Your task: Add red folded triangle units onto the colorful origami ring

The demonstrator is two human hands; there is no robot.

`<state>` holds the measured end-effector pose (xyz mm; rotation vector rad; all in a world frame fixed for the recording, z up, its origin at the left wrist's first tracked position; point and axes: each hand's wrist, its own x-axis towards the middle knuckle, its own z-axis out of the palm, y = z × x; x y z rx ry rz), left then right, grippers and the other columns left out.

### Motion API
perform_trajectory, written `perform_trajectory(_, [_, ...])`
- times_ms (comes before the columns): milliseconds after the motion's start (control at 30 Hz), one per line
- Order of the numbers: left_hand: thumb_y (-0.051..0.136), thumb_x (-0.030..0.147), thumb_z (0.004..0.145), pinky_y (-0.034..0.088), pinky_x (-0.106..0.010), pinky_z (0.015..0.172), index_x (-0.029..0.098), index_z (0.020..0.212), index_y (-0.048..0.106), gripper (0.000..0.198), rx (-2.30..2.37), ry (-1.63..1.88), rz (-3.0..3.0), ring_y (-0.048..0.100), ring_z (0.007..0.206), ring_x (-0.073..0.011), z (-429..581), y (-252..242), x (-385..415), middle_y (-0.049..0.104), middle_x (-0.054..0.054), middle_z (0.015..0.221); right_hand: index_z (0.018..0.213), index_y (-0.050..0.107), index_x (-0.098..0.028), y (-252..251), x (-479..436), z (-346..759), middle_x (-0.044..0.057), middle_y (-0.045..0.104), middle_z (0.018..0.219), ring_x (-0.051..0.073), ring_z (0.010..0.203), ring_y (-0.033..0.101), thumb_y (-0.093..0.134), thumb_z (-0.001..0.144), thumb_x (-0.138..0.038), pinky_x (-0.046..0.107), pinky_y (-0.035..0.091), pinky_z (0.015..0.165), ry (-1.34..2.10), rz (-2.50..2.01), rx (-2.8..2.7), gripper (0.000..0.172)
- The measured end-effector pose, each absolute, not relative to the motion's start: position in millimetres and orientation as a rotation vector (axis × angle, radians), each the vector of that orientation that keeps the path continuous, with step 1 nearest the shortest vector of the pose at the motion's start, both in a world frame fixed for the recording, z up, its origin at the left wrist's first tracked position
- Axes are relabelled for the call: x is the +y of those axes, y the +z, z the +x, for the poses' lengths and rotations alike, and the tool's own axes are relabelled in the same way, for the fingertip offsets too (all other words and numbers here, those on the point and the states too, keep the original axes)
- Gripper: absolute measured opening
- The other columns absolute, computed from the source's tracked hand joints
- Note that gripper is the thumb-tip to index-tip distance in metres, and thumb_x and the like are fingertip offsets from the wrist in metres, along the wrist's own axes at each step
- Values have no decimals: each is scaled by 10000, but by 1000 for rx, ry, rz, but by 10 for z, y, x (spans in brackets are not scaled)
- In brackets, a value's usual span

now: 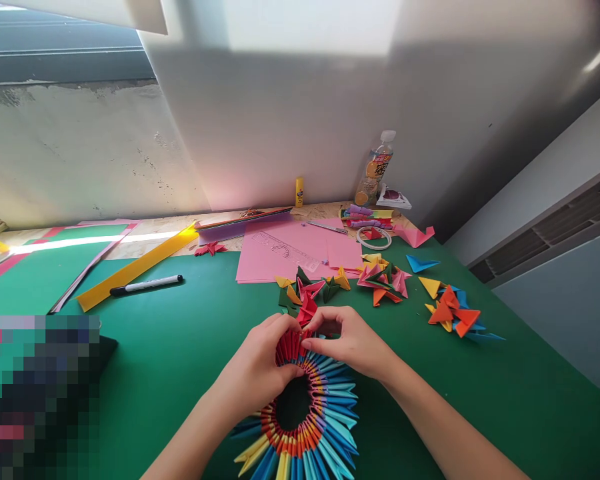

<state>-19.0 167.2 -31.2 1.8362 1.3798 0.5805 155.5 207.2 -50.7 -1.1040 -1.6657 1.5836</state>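
Note:
A ring of folded paper pieces [325, 417] in blue, orange, yellow and red lies on the green table [190, 347] in front of me. My left hand [260, 367] grips the ring's far left side, fingers curled over its red pieces. My right hand [347, 340] pinches the red pieces at the ring's far edge, thumb and fingers pressed together. Just beyond my fingers lies a small heap of loose folded pieces [307, 293] in red, green and yellow.
More folded pieces lie in heaps at centre right [383, 277] and right [453, 310]. Pink paper sheets [290, 257] with a clear ruler, a black marker [147, 285], a yellow strip [135, 270], a tape roll [375, 237], a glue stick [299, 192] and a bottle [375, 170] stand farther back. A blurred patch covers the lower left.

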Motion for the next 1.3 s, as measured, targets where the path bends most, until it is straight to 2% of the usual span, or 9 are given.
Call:
perform_trajectory(800, [692, 121, 643, 404, -286, 714, 211, 902, 529, 319, 1399, 554, 1808, 537, 816, -183, -183, -299, 1677, 592, -2, 918, 677, 606, -157, -540, 2068, 1534, 27, 654, 739, 171, 720, 611, 751, 613, -295, 282, 490, 690, 1589, -1124, -1667, 210])
perform_trajectory(1000, [701, 117, 640, 400, -299, 758, 213, 938, 506, 368, 1397, 556, 1797, 531, 860, -188, -178, -301, 1675, 589, 1, 953, 666, 604, -156, -531, 2079, 1533, 26, 648, 705, 168, 685, 596, 744, 617, -311, 277, 475, 651, 1576, -1143, -1705, 215])
perform_trajectory(1300, [689, 108, 660, 394, -306, 817, 218, 961, 490, 378, 1410, 531, 1813, 522, 927, -192, -179, -298, 1655, 577, -4, 1018, 663, 607, -149, -510, 2086, 1532, 32, 649, 713, 175, 704, 594, 731, 623, -271, 282, 471, 671, 1579, -1154, -1715, 178])
